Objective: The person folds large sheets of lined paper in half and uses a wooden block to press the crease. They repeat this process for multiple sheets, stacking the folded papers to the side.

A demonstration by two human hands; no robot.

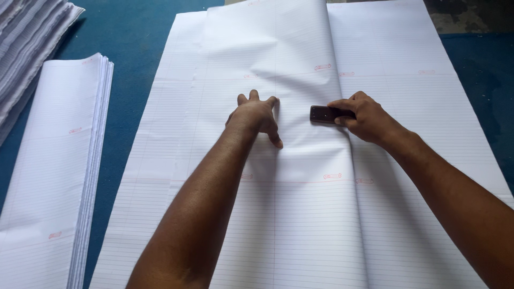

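A large white ruled paper sheet (300, 214) lies folded over on a wider pile of the same sheets (428, 96). My left hand (256, 116) presses flat on the folded sheet, fingers spread, near its middle. My right hand (364, 116) grips a small dark brown rectangular block (323, 114) and holds it against the paper at the folded edge, just right of my left hand.
A stack of folded ruled sheets (53, 160) lies at the left on the blue surface (134, 43). Another pile of striped grey-white sheets (27, 37) sits at the top left corner. Bare blue surface shows at the far right (482, 80).
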